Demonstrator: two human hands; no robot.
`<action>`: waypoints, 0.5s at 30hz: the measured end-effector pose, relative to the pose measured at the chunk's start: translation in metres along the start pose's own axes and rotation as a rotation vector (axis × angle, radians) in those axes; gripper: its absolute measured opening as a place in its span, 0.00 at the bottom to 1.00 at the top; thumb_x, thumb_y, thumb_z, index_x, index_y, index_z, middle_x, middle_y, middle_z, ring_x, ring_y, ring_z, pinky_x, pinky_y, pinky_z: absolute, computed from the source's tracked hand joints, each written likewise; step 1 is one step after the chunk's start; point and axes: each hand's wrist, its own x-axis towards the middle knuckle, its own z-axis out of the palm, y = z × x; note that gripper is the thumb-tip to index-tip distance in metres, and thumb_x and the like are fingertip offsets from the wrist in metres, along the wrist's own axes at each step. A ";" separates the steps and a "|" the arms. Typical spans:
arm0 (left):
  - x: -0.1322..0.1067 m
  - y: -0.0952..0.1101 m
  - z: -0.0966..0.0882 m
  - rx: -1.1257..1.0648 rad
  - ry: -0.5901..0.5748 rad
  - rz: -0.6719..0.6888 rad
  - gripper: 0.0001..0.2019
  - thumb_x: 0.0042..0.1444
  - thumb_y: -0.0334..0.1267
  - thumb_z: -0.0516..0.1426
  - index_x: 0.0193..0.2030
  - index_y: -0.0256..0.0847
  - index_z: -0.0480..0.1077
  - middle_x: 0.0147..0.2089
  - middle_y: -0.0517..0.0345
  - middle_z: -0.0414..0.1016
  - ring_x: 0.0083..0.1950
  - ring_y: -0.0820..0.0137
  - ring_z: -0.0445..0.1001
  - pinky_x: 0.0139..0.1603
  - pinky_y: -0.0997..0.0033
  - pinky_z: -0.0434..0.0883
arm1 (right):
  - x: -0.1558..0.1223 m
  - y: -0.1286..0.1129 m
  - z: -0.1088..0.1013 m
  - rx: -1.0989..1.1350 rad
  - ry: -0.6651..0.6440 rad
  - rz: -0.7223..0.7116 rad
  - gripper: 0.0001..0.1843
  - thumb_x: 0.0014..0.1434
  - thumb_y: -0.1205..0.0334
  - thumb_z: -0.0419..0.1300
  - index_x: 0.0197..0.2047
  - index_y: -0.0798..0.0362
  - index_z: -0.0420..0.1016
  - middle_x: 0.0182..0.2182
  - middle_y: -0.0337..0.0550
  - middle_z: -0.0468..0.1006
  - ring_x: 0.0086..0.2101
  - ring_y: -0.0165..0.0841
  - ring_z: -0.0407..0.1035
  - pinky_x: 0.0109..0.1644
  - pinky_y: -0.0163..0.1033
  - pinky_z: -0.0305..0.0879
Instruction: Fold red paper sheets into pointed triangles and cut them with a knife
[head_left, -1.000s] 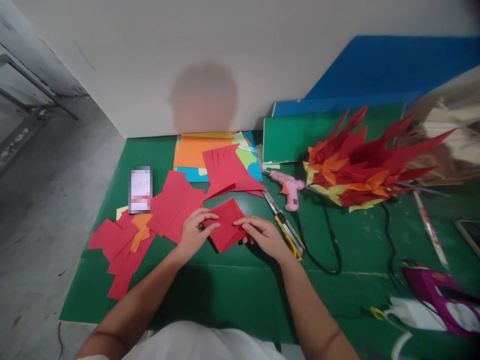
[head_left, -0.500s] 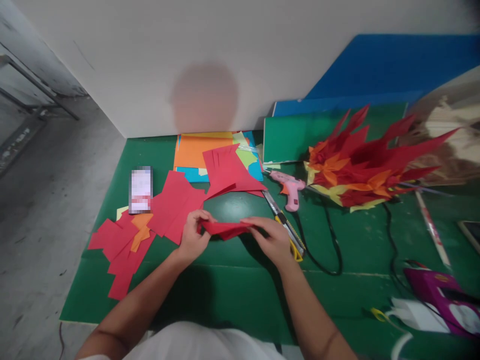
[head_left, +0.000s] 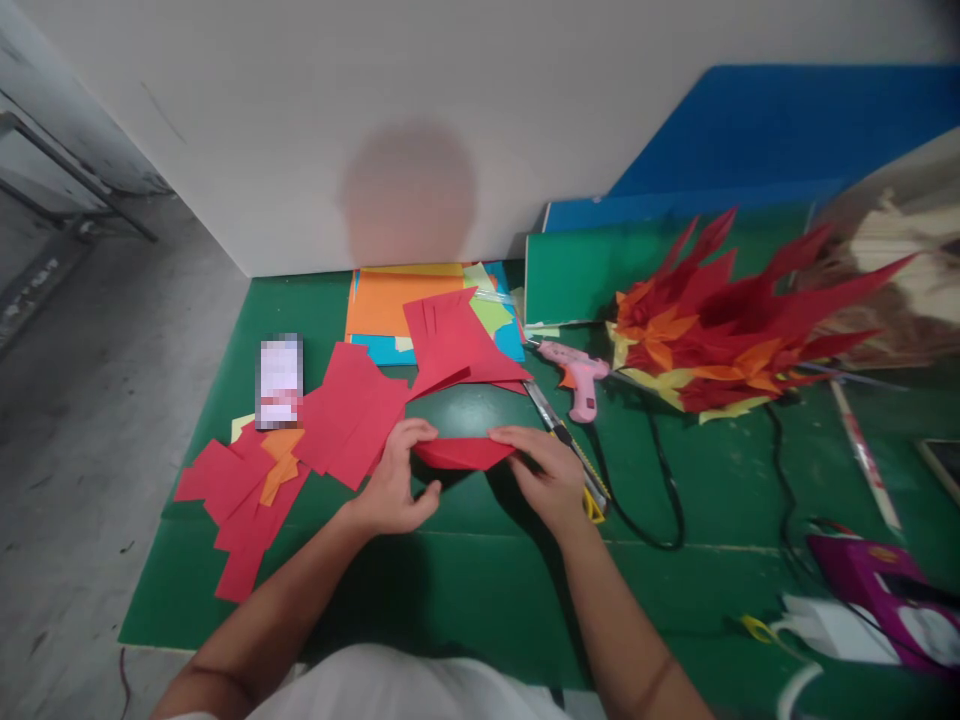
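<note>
Both my hands hold one folded red paper piece (head_left: 463,452) just above the green mat (head_left: 450,590). My left hand (head_left: 395,482) pinches its left end with curled fingers. My right hand (head_left: 545,475) grips its right end, fingers closed over the edge. The paper now shows as a thin folded wedge between the hands. Loose red paper sheets (head_left: 352,410) lie just left of my left hand.
A phone (head_left: 280,379) lies at the left. Coloured paper sheets (head_left: 405,300) are stacked by the wall. A utility knife (head_left: 566,450) and a pink glue gun (head_left: 577,378) lie right of my right hand. A red and orange paper flame piece (head_left: 720,325) stands at the right.
The red paper lay as an open diamond between my hands; it has since been folded over into a narrow wedge, and both hands have shifted slightly away from me.
</note>
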 end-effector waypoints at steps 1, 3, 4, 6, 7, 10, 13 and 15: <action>0.001 0.001 -0.001 0.001 -0.030 -0.014 0.24 0.54 0.33 0.56 0.58 0.41 0.56 0.53 0.44 0.63 0.59 0.59 0.65 0.57 0.53 0.67 | 0.000 0.000 0.001 0.003 0.012 0.014 0.14 0.61 0.68 0.53 0.42 0.44 0.78 0.39 0.40 0.83 0.40 0.37 0.77 0.46 0.48 0.74; 0.003 0.001 -0.003 0.028 -0.017 -0.034 0.16 0.60 0.35 0.54 0.55 0.42 0.62 0.51 0.47 0.66 0.55 0.62 0.68 0.54 0.57 0.69 | 0.000 -0.001 0.002 0.005 0.010 0.036 0.14 0.60 0.68 0.54 0.42 0.44 0.78 0.39 0.40 0.83 0.40 0.37 0.77 0.46 0.47 0.74; 0.004 0.000 -0.004 0.050 0.014 -0.030 0.13 0.62 0.34 0.52 0.53 0.43 0.66 0.48 0.49 0.68 0.51 0.64 0.70 0.52 0.60 0.70 | 0.000 -0.001 0.003 0.005 0.004 0.041 0.14 0.60 0.68 0.54 0.42 0.44 0.78 0.39 0.40 0.83 0.40 0.37 0.77 0.45 0.47 0.74; 0.007 -0.003 -0.006 0.112 0.082 0.022 0.11 0.63 0.31 0.49 0.47 0.44 0.70 0.42 0.53 0.72 0.44 0.68 0.73 0.46 0.64 0.71 | 0.001 -0.002 0.003 0.011 -0.012 0.013 0.14 0.60 0.68 0.54 0.43 0.44 0.79 0.38 0.40 0.83 0.40 0.36 0.77 0.45 0.47 0.74; 0.007 -0.005 -0.007 0.144 0.106 0.061 0.11 0.63 0.30 0.49 0.46 0.44 0.71 0.40 0.54 0.73 0.42 0.69 0.73 0.43 0.66 0.71 | 0.001 -0.002 0.002 0.014 -0.020 -0.020 0.15 0.61 0.69 0.53 0.43 0.44 0.78 0.39 0.40 0.83 0.40 0.36 0.77 0.45 0.47 0.75; 0.008 -0.008 -0.010 0.225 0.155 0.176 0.12 0.61 0.27 0.50 0.42 0.45 0.73 0.38 0.57 0.76 0.39 0.70 0.74 0.42 0.66 0.71 | 0.002 -0.002 -0.001 0.006 -0.039 -0.166 0.17 0.62 0.71 0.52 0.46 0.45 0.78 0.42 0.42 0.82 0.41 0.35 0.77 0.45 0.45 0.75; 0.007 -0.009 -0.012 0.285 0.187 0.207 0.13 0.58 0.24 0.50 0.36 0.44 0.72 0.36 0.58 0.76 0.38 0.70 0.73 0.43 0.66 0.71 | 0.002 0.000 -0.003 -0.052 -0.057 -0.274 0.18 0.62 0.72 0.51 0.47 0.46 0.78 0.45 0.44 0.81 0.44 0.35 0.76 0.47 0.45 0.74; 0.006 -0.010 -0.010 0.325 0.139 0.164 0.13 0.56 0.22 0.48 0.31 0.42 0.69 0.35 0.57 0.75 0.38 0.70 0.72 0.41 0.66 0.70 | 0.001 0.003 -0.003 -0.125 -0.087 -0.293 0.18 0.62 0.72 0.51 0.46 0.46 0.78 0.45 0.44 0.81 0.45 0.35 0.76 0.48 0.44 0.74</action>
